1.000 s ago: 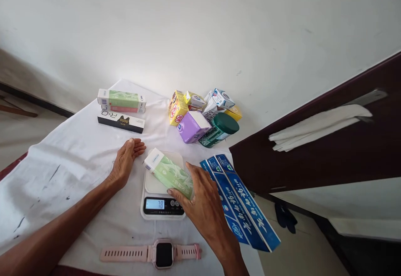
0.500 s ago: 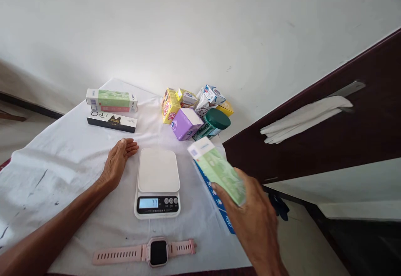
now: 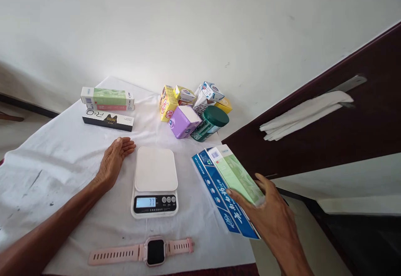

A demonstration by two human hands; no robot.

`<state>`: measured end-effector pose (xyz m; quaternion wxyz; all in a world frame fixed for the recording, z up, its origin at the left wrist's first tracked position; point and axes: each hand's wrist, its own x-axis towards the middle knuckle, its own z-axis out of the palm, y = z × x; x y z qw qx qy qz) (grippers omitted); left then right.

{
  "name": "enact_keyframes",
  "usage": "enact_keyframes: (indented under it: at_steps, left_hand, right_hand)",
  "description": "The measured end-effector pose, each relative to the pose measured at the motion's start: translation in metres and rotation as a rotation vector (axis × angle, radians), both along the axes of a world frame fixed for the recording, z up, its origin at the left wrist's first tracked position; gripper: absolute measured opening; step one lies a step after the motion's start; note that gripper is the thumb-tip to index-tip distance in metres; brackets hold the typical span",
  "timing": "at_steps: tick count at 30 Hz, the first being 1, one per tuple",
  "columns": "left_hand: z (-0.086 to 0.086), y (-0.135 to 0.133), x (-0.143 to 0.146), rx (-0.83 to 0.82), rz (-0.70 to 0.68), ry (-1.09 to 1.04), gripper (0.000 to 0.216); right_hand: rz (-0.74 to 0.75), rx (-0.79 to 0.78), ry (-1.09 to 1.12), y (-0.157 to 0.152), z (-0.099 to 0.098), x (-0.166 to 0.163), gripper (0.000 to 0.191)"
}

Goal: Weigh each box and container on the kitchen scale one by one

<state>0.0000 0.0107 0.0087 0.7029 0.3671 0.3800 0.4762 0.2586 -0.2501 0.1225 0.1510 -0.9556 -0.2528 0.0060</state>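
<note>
My right hand grips the near end of a long green and white box, thumb on its left side and fingers on its right. This box lies over the blue toothpaste box at the table's right edge. My left hand rests on its side on the cloth with fingers stretched out and holds nothing. Just right of it stands a white kitchen scale, its pan bare and its lit display reading 77.
A pink-strapped watch lies in front of the scale. Behind my left hand are a black and white box and stacked long boxes. A purple pack, a green canister and several small boxes cluster by the wall.
My right hand has brought the green and white box down and right, onto the blue toothpaste box. The left hand has stayed in place, and the display still reads 77.
</note>
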Motion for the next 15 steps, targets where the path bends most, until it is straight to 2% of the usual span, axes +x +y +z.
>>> enact_keyframes:
  at_steps: [2,3,7,9,12,15]
  left_hand:
    - [-0.001,0.000,0.000,0.005,-0.003,0.001,0.067]
    - [-0.001,0.000,-0.001,0.009,-0.004,0.002,0.067]
    - [0.001,-0.001,0.000,0.005,0.006,0.004,0.066]
    - [0.003,-0.001,0.001,0.000,0.009,0.006,0.067]
    - [0.004,-0.001,0.001,-0.005,0.009,0.010,0.068]
    - [0.003,-0.001,0.001,-0.007,0.010,0.009,0.068]
  right_hand:
    - [-0.009,-0.011,0.022,-0.006,0.001,0.004,0.118]
    - [0.006,-0.009,0.041,-0.009,0.001,0.007,0.113]
    - [0.134,0.023,0.067,-0.013,-0.002,0.013,0.074]
    - [0.148,-0.003,0.045,-0.008,-0.001,0.013,0.064]
    - [0.124,-0.061,0.062,-0.002,0.002,0.012,0.065]
    - [0.102,-0.089,0.144,-0.004,0.000,0.013,0.077]
